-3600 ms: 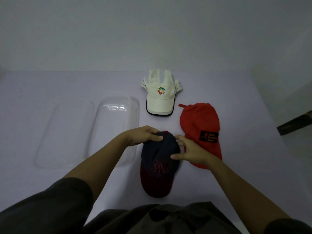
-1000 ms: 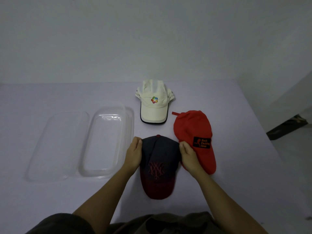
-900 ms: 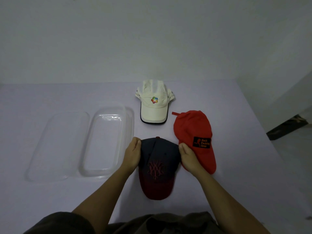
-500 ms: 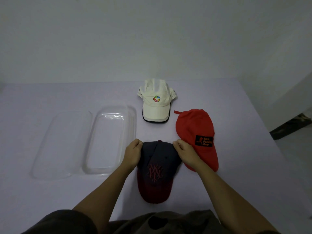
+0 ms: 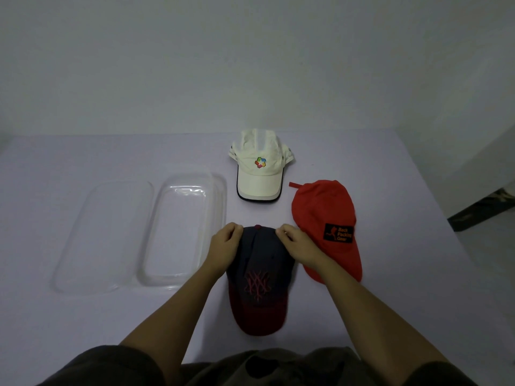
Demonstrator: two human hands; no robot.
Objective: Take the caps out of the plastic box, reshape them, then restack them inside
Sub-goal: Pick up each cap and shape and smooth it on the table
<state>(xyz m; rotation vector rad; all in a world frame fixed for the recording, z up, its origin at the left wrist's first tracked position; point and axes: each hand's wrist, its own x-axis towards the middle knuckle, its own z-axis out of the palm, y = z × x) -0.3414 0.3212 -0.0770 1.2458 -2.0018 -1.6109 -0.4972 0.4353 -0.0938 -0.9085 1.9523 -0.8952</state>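
Left hand (image 5: 224, 246) and right hand (image 5: 299, 245), fingers curled, seem to pinch the soft crown of the navy cap (image 5: 259, 277), its stiff maroon brim pointing to 6 o'clock. Rumpled red cap (image 5: 324, 213) lies just beside at 2 o'clock; cream cap (image 5: 259, 179) at 12. Clear rounded plastic box (image 5: 220, 199) sits at 9 o'clock, its flat lid (image 5: 106, 238) beyond.

Bare indoor room, plain wall (image 5: 250, 65), pale table (image 5: 83, 316)

Pale lilac table (image 5: 69, 316) bearing a clear plastic box (image 5: 220, 201) beside its lid (image 5: 111, 232) (both see-through). Right of these: white cap (image 5: 259, 176), red cap (image 5: 323, 213), navy cap (image 5: 259, 274), brims nearward.
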